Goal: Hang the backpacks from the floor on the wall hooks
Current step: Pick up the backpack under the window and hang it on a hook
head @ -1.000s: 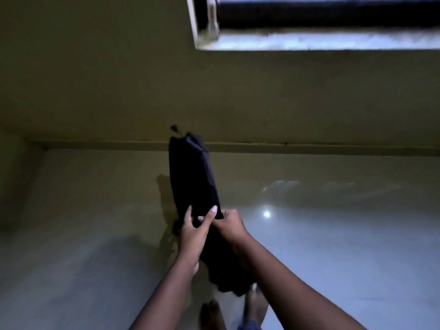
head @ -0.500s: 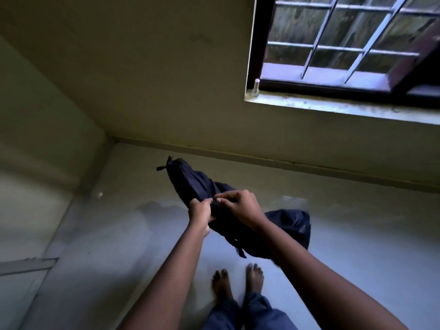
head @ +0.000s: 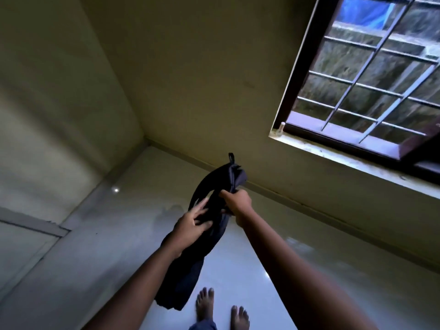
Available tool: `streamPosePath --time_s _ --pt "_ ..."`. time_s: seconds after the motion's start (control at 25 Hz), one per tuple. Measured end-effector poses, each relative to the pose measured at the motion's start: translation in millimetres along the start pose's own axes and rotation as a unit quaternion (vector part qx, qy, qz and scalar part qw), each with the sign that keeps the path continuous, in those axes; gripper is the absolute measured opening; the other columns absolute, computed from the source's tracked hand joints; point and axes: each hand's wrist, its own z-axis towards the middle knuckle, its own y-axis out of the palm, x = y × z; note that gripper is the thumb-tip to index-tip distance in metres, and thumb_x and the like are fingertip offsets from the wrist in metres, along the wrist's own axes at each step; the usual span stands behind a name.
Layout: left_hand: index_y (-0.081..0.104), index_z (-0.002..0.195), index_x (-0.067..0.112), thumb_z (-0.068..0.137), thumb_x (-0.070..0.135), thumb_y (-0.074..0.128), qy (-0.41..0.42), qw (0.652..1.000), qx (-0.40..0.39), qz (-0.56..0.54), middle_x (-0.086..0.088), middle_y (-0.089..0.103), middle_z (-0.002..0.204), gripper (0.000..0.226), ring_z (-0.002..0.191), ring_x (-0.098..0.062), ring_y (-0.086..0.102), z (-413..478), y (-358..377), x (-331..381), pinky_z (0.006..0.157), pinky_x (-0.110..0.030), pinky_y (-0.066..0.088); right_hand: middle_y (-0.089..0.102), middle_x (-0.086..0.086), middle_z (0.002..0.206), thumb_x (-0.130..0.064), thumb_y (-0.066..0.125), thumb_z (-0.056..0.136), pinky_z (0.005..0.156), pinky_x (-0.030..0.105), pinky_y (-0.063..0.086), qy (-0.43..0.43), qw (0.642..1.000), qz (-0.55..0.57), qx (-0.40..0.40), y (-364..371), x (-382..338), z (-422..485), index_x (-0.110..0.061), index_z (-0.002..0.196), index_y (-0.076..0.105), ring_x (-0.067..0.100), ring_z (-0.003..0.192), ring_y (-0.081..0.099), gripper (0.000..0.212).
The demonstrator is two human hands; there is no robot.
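Two bare feet (head: 204,304) stand on the glossy floor (head: 238,270), and above them a limp dark backpack (head: 188,275) hangs clear of it. The left hand (head: 190,225) lies against its side with fingers spread and nearly straight, while the right hand (head: 238,202) is fisted round the bunched fabric just under the carry loop (head: 231,157). Beyond are the wall (head: 202,91) and a barred window (head: 357,91).

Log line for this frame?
backpack: held up | right hand: grips its top | left hand: touches fabric | hooks: not in view
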Motion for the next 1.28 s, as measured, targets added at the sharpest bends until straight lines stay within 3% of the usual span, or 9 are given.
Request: streamPosePath --time_s 0.08,0.2,0.36,0.68,0.84,0.92,1.04,1.12,1.28 --pt "0.030 0.142 0.035 0.086 0.027 0.061 -0.036 0.984 0.050 -0.167 0.001 0.046 0.142 0.064 0.129 -0.021 0.046 -14.3 0.8 14.2 0.105 -0.037 0.039 0.063 0.014 0.088 -0.024 0.064 0.081 0.076 0.043 0.058 -0.066 0.995 -0.073 -0.031 9.5 6.2 -11.1 -0.006 0.088 0.061 0.029 0.082 0.066 0.019" --pt "0.026 0.145 0.028 0.071 0.053 0.068 -0.097 0.970 0.159 -0.159 -0.003 0.040 0.148 0.089 0.131 -0.027 0.044 -13.7 -0.2 29.0 0.106 -0.047 0.040 0.058 0.014 0.077 -0.026 0.060 0.086 0.064 0.031 0.040 -0.207 0.949 -0.220 -0.090 24.7 15.1 -37.5 0.003 0.085 0.063 0.020 0.073 0.056 0.029" --pt "0.045 0.136 0.011 0.088 0.020 0.058 -0.071 0.947 0.309 -0.050 -0.015 0.056 0.134 0.051 0.119 -0.033 0.054 -19.6 -9.0 35.8 0.097 -0.039 0.048 0.069 0.001 0.093 -0.023 0.056 0.092 0.075 0.025 0.044 -0.257 0.941 -0.167 -0.146 16.3 17.4 -52.2 -0.012 0.109 0.070 0.007 0.086 0.058 0.025" --pt "0.061 0.123 0.022 0.087 0.008 0.058 0.007 0.970 0.240 0.032 -0.004 0.069 0.118 0.040 0.110 -0.023 0.064 -45.7 -20.8 12.0 0.091 -0.036 0.051 0.070 0.005 0.115 -0.018 0.063 0.087 0.092 0.026 0.052 -0.356 0.910 -0.173 -0.121 -17.2 -7.1 -65.6 -0.015 0.120 0.064 0.011 0.099 0.066 0.033" --pt "0.067 0.114 0.031 0.085 0.008 0.059 0.062 0.969 0.224 0.078 0.006 0.071 0.113 0.037 0.106 -0.013 0.065 -68.1 -25.9 12.3 0.093 -0.035 0.053 0.065 0.002 0.115 -0.025 0.066 0.085 0.074 0.012 0.045 -0.316 0.913 -0.231 -0.117 -23.1 -20.2 -68.5 -0.014 0.127 0.056 0.015 0.101 0.064 0.044" --pt "0.068 0.103 0.042 0.084 0.005 0.059 0.078 0.967 0.234 0.068 0.016 0.072 0.105 0.043 0.102 -0.009 0.066 -79.1 -28.2 13.4 0.088 -0.029 0.054 0.066 0.004 0.101 -0.028 0.063 0.087 0.059 0.007 0.043 -0.295 0.907 -0.255 -0.160 -23.7 -21.2 -67.6 -0.009 0.116 0.064 0.012 0.089 0.062 0.034" --pt "0.065 0.091 0.053 0.079 -0.004 0.058 0.104 0.954 0.280 0.039 0.029 0.070 0.095 0.059 0.100 -0.007 0.066 -87.7 -22.4 15.9 0.084 -0.020 0.052 0.058 -0.003 0.061 -0.025 0.066 0.085 0.050 0.010 0.037 -0.300 0.899 -0.285 -0.144 -21.7 -15.9 -66.1 -0.011 0.065 0.064 -0.009 0.052 0.050 0.025" --pt "0.064 0.111 0.041 0.080 -0.005 0.056 0.105 0.946 0.300 0.056 0.009 0.068 0.115 0.056 0.107 -0.015 0.063 -90.2 -12.7 18.8 0.088 -0.022 0.050 0.053 -0.004 0.055 -0.023 0.067 0.084 0.049 0.015 0.035 -0.305 0.899 -0.299 -0.101 -17.2 -13.5 -65.3 -0.015 0.055 0.057 -0.002 0.053 0.050 0.031" --pt "0.041 0.139 0.029 0.085 0.013 0.051 -0.027 0.960 0.198 0.195 -0.012 0.038 0.137 0.058 0.119 -0.030 0.050 -87.7 -16.2 21.4 0.098 -0.030 0.044 0.051 -0.003 0.053 -0.025 0.069 0.082 0.049 0.022 0.037 -0.272 0.911 -0.301 -0.077 -2.2 -2.5 -65.5 -0.022 0.045 0.046 0.008 0.053 0.048 0.043"
